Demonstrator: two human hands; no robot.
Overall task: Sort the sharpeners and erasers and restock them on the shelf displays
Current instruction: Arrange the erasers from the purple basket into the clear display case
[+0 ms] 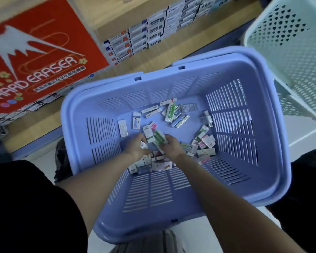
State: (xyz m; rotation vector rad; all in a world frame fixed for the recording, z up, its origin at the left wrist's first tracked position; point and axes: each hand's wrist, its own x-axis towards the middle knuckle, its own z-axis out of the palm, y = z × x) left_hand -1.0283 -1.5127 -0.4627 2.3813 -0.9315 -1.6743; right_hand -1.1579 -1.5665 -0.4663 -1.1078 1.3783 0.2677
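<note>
A lilac plastic basket (244, 189) fills the middle of the head view, with several small boxed erasers (171, 113) scattered on its floor. Both my hands reach down into it side by side. My left hand (137, 147) grips a few small white eraser boxes (147, 133). My right hand (171, 147) is closed on a green-and-white eraser pack (160, 136) that stands up between the two hands. More erasers (161, 165) lie under my wrists, partly hidden. I cannot pick out any sharpener.
A wooden shelf (44, 125) runs along the left and top, carrying a red "Hard Eraser" display box (44, 52) and rows of stacked white eraser cartons (153, 31). A pale green perforated basket (290, 42) stands at the upper right. White floor shows around the baskets.
</note>
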